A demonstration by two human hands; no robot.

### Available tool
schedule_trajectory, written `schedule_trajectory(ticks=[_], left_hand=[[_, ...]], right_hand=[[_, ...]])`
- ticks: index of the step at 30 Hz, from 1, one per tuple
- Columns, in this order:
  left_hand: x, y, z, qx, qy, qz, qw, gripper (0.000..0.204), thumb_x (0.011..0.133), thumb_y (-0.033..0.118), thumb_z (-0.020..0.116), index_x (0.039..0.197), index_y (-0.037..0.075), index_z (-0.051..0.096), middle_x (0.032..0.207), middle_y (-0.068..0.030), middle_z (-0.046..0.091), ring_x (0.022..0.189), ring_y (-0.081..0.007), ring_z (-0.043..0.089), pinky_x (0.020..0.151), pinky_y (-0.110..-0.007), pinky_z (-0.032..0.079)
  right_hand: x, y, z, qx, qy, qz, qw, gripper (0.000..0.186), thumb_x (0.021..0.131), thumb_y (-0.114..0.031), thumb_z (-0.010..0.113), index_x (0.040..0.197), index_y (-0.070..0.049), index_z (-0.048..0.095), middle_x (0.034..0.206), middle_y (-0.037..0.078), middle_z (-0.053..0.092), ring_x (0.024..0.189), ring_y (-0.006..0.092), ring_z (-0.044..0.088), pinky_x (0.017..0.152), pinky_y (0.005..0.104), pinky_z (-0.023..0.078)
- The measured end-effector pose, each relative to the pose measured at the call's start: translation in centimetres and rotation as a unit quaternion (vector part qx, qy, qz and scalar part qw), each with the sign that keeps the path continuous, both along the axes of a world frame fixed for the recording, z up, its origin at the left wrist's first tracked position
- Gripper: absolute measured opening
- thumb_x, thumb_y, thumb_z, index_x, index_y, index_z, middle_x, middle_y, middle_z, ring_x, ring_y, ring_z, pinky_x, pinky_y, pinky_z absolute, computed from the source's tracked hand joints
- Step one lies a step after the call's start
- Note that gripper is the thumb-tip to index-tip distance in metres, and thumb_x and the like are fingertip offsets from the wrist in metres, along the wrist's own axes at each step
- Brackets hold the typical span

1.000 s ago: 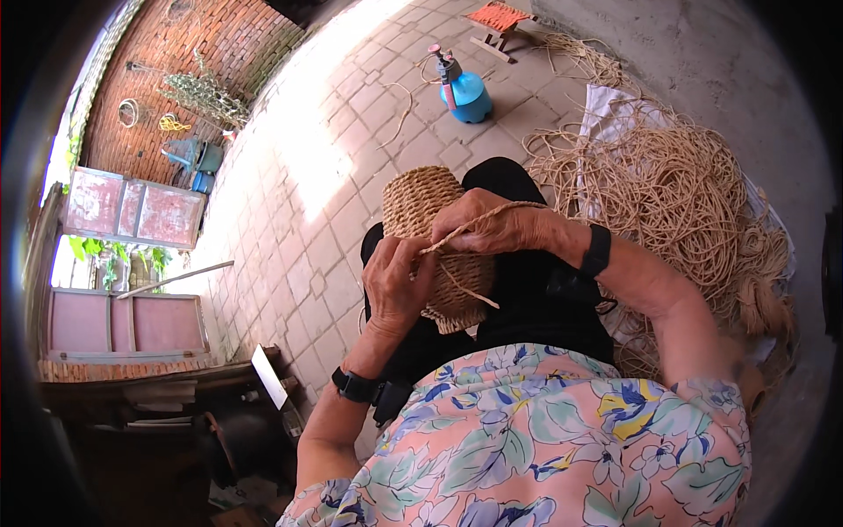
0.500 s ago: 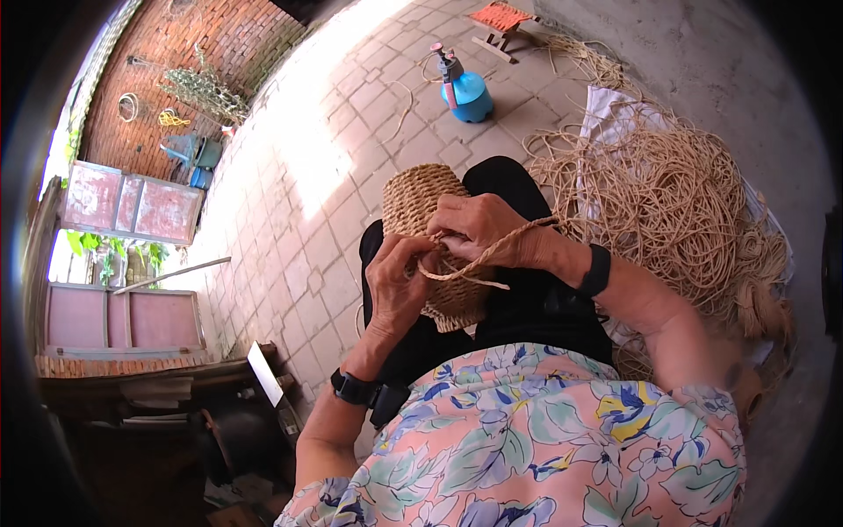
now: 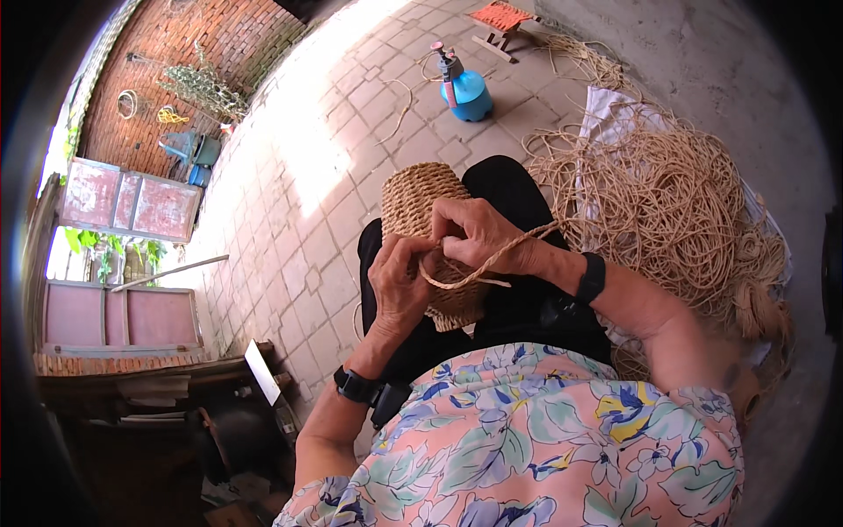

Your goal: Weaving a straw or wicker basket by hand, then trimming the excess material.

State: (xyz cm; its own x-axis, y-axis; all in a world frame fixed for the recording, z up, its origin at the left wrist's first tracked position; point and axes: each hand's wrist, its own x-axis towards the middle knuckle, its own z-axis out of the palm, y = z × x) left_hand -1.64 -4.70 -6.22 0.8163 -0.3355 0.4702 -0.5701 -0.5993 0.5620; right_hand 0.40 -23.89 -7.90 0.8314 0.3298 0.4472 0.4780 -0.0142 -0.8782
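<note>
A woven straw basket (image 3: 420,195) rests on my lap between my knees, its wall coarse and tan. My left hand (image 3: 400,279) is closed at the basket's near side, thumb and fingers pinched on the straw cord (image 3: 492,261). Beside it my right hand (image 3: 479,235) pinches close to the same spot, fingers bent; its fingertips touch near the left hand's. The cord loops below both hands and runs up over my right wrist toward the right. A short loose end sticks out under the right hand. The exact point being gripped is hidden by my fingers.
A big heap of straw cord (image 3: 667,193) lies on a white sheet (image 3: 615,114) to my right. Ahead stand a blue pump sprayer (image 3: 468,97) and a small stool with an orange woven seat (image 3: 500,16). A dark cluttered shelf (image 3: 158,386) is at lower left.
My right hand has shifted slightly, its index finger now more bent and raised at the pinch. The left hand and basket stay nearly in place.
</note>
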Motion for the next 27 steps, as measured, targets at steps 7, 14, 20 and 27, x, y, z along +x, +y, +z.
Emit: schedule_trajectory(ticks=[7, 14, 20, 27], left_hand=[[0.0, 0.1, -0.1, 0.014, 0.000, 0.002, 1.000, 0.016, 0.078, 0.003, 0.076, 0.091, 0.006, 0.067, 0.083, -0.0092, 0.063, 0.076, -0.0283, 0.065, 0.067, -0.036, 0.051], [-0.6, 1.1, 1.1, 0.150, -0.075, 0.012, 0.986, 0.016, 0.079, 0.007, 0.077, 0.081, 0.006, 0.061, 0.073, -0.0077, 0.053, 0.062, -0.0267, 0.058, 0.057, -0.040, 0.045], [-1.2, 1.3, 2.1, 0.209, -0.060, -0.023, 0.976, 0.018, 0.090, 0.014, 0.071, 0.080, 0.005, 0.058, 0.071, -0.0111, 0.052, 0.060, -0.0311, 0.056, 0.055, -0.041, 0.042], [-1.6, 2.6, 1.5, 0.231, -0.047, -0.033, 0.971, 0.012, 0.081, 0.006, 0.071, 0.083, 0.006, 0.058, 0.076, -0.0097, 0.053, 0.064, -0.0311, 0.057, 0.057, -0.039, 0.044]], right_hand=[[0.1, -1.3, 1.4, -0.021, 0.050, 0.045, 0.998, 0.014, 0.084, -0.003, 0.062, 0.095, 0.000, 0.055, 0.079, 0.016, 0.063, 0.072, 0.0281, 0.064, 0.065, 0.0379, 0.049], [0.2, -3.9, 1.4, -0.214, -0.064, -0.022, 0.974, 0.010, 0.090, -0.009, 0.062, 0.095, -0.001, 0.060, 0.080, 0.021, 0.064, 0.078, 0.0389, 0.065, 0.067, 0.0434, 0.050], [0.4, -3.8, -1.0, -0.202, -0.101, -0.124, 0.966, 0.013, 0.094, -0.015, 0.058, 0.087, -0.005, 0.055, 0.067, 0.019, 0.060, 0.069, 0.0413, 0.064, 0.061, 0.0488, 0.049], [0.1, -4.1, -3.1, -0.191, -0.070, -0.151, 0.967, 0.017, 0.099, -0.015, 0.056, 0.090, -0.001, 0.058, 0.074, 0.015, 0.064, 0.068, 0.0328, 0.067, 0.059, 0.0397, 0.049]])
